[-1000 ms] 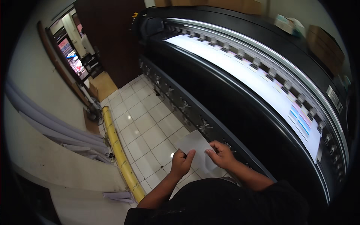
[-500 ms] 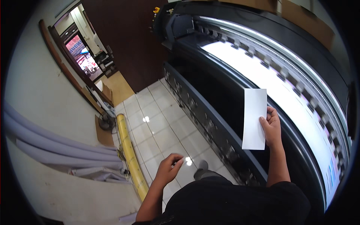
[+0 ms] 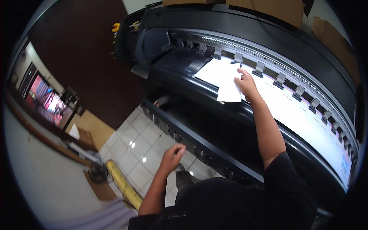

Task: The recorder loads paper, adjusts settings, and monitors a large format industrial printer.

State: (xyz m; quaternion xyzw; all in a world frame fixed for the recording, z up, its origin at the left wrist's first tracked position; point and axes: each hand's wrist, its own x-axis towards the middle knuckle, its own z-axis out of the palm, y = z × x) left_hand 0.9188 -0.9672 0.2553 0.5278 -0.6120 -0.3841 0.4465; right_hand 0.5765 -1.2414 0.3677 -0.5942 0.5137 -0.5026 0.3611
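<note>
My right hand point(image 3: 246, 85) reaches out over the wide-format printer point(image 3: 168, 19) and grips a blank white paper strip point(image 3: 229, 90) by its right edge, thumb on top. The strip hangs over the left end of the white print sheet point(image 3: 291, 109), partly overlapping it in view; whether they touch I cannot tell. Several grey pinch rollers point(image 3: 259, 68) line up just beyond my fingers. My left hand point(image 3: 171, 158) hangs low in front of my body above the tiled floor, its fingers loosely curled and nothing visible in them.
A black take-up bar point(image 3: 199, 143) runs along the printer's front. On the left, a yellow roll point(image 3: 124, 184) lies beside a small fan point(image 3: 97, 172) and purplish fabric point(image 3: 99, 218). A dark door point(image 3: 82, 50) stands beyond; cardboard boxes point(image 3: 268, 9) rest on the printer.
My right hand has carried the paper strip forward and left, from above the printer's front to the print sheet near the rollers. My view has turned right. My left hand remains low, fingers curled.
</note>
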